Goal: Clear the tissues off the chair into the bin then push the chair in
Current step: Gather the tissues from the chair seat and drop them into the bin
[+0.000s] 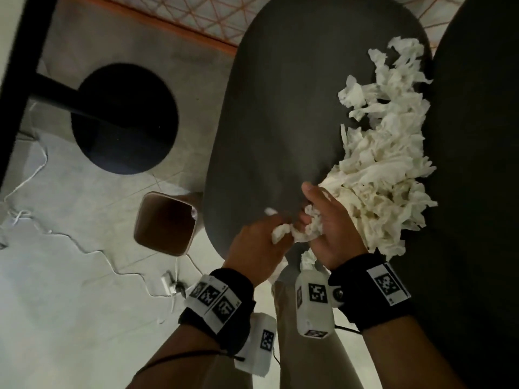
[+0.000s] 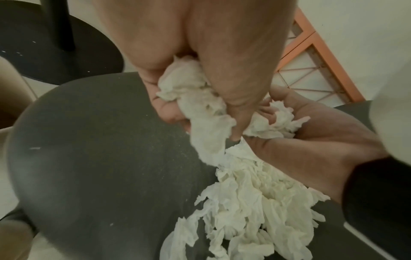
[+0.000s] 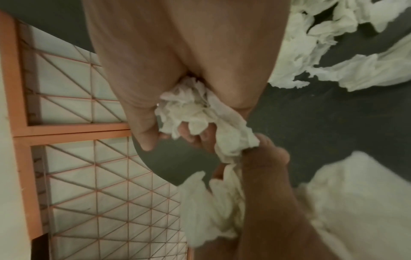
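Observation:
A long heap of crumpled white tissues (image 1: 384,153) lies along the right side of the dark grey chair seat (image 1: 280,113). At the seat's near edge, my left hand (image 1: 258,245) and right hand (image 1: 331,228) both grip one wad of tissues (image 1: 300,230) stretched between them. In the left wrist view my left hand (image 2: 200,73) curls round the wad (image 2: 200,105), and the right hand (image 2: 311,133) holds its other end. The right wrist view shows my right hand (image 3: 189,70) clutching tissue (image 3: 193,109). A brown bin (image 1: 165,223) stands open on the floor left of the seat.
A black round table base (image 1: 123,116) with its post sits on the pale floor at the left. A white cable (image 1: 84,248) and a plug trail across the floor near the bin. An orange lattice panel (image 1: 196,21) stands beyond the chair. The dark chair back (image 1: 477,136) rises at right.

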A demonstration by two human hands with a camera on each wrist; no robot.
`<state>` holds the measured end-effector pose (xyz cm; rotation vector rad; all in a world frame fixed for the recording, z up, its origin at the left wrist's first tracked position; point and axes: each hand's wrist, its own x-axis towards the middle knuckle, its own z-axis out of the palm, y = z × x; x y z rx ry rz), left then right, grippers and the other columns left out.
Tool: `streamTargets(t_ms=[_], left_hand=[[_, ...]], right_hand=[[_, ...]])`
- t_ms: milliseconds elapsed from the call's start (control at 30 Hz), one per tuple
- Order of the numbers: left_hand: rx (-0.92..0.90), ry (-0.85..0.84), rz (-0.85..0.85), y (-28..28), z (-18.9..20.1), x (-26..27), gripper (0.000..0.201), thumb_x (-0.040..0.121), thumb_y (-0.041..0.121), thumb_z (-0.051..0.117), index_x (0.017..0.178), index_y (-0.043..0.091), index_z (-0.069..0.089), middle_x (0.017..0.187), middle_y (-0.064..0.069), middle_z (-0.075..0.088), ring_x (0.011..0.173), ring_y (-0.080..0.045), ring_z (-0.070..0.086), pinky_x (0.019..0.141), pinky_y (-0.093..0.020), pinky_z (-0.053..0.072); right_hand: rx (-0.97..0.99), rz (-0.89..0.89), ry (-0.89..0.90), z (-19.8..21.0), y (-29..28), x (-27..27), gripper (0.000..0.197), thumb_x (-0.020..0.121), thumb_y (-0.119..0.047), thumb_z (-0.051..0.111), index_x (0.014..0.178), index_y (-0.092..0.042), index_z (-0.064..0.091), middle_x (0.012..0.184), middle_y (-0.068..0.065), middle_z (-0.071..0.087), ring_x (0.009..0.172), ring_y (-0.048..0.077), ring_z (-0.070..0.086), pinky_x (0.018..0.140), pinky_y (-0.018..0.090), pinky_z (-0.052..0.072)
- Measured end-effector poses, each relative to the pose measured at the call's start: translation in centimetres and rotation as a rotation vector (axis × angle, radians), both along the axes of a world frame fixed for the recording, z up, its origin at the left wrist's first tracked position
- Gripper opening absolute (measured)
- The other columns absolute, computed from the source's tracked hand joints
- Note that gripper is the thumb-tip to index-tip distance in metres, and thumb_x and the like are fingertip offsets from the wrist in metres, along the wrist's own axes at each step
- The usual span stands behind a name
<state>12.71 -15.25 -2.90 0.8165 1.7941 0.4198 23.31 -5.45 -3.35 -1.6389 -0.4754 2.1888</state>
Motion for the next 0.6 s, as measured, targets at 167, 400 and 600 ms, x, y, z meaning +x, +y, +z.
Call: streamTargets(t_ms=[167, 400, 600], left_hand=[[0.040, 0.041, 0.106, -1.6, 1.1, -0.1, 0.013, 0.089, 0.037, 0.055, 0.092, 0.030, 0.065, 0.086, 0.006, 0.070, 0.082, -0.017, 0.066, 0.078, -0.040, 0.056], [0.181, 0.096, 0.139, -5.1, 1.2, -2.5, 0.011, 0.088, 0.020, 0.065, 0.098, 0.026, 0.066, 0.095, 0.008, 0.068, 0.087, -0.010, 0.062, 0.079, -0.035, 0.052], [0.164, -0.069, 0.275, -9.7, 0.5, -4.9, 0.032, 0.092, 0.015, 0.062, 0.119, 0.031, 0.066, 0.101, 0.012, 0.072, 0.090, 0.004, 0.063, 0.081, -0.009, 0.045]], right_hand=[[0.122, 0.152, 0.003, -0.1, -1.5, -0.2, 0.008, 0.085, -0.028, 0.069, 0.083, -0.022, 0.063, 0.079, -0.001, 0.059, 0.076, 0.011, 0.062, 0.062, 0.028, 0.052], [0.010, 0.512, 0.033, -1.1, -5.4, -2.9, 0.048, 0.074, -0.047, 0.072, 0.106, -0.011, 0.068, 0.101, 0.013, 0.070, 0.099, 0.026, 0.066, 0.092, 0.042, 0.051], [-0.029, 0.490, -0.199, -2.6, -8.5, -5.9, 0.032, 0.093, -0.042, 0.056, 0.077, -0.014, 0.062, 0.077, 0.009, 0.062, 0.071, 0.019, 0.061, 0.072, 0.035, 0.050]])
